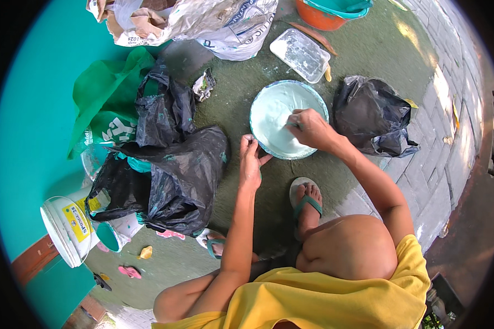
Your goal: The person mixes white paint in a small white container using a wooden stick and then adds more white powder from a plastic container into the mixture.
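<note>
Concrete (230, 98), green-grey and stained, ran wide beneath me, and over on my left rose the teal wall (38, 126), big and bright. Next in size, a slumped pile of black bags (189, 183) sat between that wall and my left arm, mouths gaping, while a crumpled pale sack (230, 30) stood at the far side. Off to my right, a dark plastic bag (370, 118) sagged just beside the action. And there, in the middle, was the basin (254, 123), round and blue-rimmed, flat on the concrete ahead of my foot, holding a smooth, pale green mixture (271, 112). A white bucket (63, 227) leaned by the bags, and a whitish clear tray (302, 55) lay just beyond the basin. Now the hands! My right hand (314, 130) was over the mixture, fingers curled close together; whether they had hold of a tool, I couldn't tell. My left hand (251, 165) was at the near left rim, fingers up, thumb spread apart from them; how firmly it gripped, I couldn't tell. Smaller yet, a green-strapped sandal (307, 203) showed below the basin, and a yellow leaf (145, 252) lay down by the bags.
</note>
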A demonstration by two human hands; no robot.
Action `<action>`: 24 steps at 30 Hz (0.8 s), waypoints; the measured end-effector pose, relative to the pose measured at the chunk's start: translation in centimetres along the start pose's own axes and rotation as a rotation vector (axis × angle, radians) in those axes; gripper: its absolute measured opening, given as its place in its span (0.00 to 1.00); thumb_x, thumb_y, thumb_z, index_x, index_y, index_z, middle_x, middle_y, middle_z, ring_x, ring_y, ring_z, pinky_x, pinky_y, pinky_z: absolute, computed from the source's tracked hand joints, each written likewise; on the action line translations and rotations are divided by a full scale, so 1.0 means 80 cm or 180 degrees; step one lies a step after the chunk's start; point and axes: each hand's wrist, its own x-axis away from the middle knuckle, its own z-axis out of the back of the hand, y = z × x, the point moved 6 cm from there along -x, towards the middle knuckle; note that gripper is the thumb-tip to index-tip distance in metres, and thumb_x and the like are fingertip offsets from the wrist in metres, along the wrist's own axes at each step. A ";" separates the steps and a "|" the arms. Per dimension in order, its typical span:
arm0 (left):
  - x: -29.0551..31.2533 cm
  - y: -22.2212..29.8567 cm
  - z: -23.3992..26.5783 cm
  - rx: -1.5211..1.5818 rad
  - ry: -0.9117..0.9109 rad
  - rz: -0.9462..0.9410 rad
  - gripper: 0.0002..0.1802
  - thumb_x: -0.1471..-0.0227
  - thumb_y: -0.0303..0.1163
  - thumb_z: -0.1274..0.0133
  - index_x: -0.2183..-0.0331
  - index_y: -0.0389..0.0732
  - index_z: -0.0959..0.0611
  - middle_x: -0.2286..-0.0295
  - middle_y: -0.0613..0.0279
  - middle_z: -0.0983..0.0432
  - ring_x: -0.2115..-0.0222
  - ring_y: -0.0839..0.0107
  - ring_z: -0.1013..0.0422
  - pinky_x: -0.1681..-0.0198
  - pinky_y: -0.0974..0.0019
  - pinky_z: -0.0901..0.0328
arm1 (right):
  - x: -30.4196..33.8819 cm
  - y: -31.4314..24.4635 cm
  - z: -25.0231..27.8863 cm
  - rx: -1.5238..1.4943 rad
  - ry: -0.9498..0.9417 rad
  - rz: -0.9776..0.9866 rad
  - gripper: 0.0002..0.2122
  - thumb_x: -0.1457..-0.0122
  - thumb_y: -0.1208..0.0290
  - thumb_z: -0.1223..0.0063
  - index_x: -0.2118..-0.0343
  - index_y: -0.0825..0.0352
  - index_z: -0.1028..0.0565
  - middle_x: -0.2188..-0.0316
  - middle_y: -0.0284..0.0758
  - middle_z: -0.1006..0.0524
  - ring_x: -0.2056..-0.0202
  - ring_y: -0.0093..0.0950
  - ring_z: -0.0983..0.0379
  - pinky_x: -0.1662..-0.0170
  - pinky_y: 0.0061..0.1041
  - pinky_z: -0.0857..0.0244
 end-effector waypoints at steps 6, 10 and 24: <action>0.004 0.000 -0.006 -0.0032 0.0044 0.0082 0.05 0.37 0.33 0.63 0.60 0.49 0.33 0.55 0.67 0.35 0.51 0.71 0.35 0.50 0.51 0.34 | -0.016 0.013 0.028 0.0617 0.0665 -0.0336 0.05 0.46 0.75 0.47 0.71 0.72 0.24 0.71 0.47 0.25 0.72 0.47 0.27 0.68 0.40 0.34; 0.001 -0.001 -0.002 0.0048 -0.0007 -0.0033 0.05 0.37 0.35 0.63 0.60 0.49 0.33 0.57 0.67 0.33 0.54 0.73 0.34 0.54 0.55 0.32 | 0.005 0.016 0.006 0.0358 0.0012 -0.0231 0.05 0.47 0.76 0.46 0.73 0.73 0.24 0.72 0.48 0.26 0.72 0.48 0.28 0.69 0.39 0.34; -0.001 0.003 0.001 -0.0058 -0.0041 -0.0067 0.06 0.37 0.36 0.63 0.61 0.48 0.32 0.59 0.69 0.32 0.56 0.76 0.34 0.56 0.60 0.33 | -0.013 -0.013 0.041 0.0111 0.0740 0.0227 0.04 0.46 0.78 0.46 0.69 0.72 0.24 0.74 0.43 0.27 0.72 0.42 0.28 0.68 0.36 0.33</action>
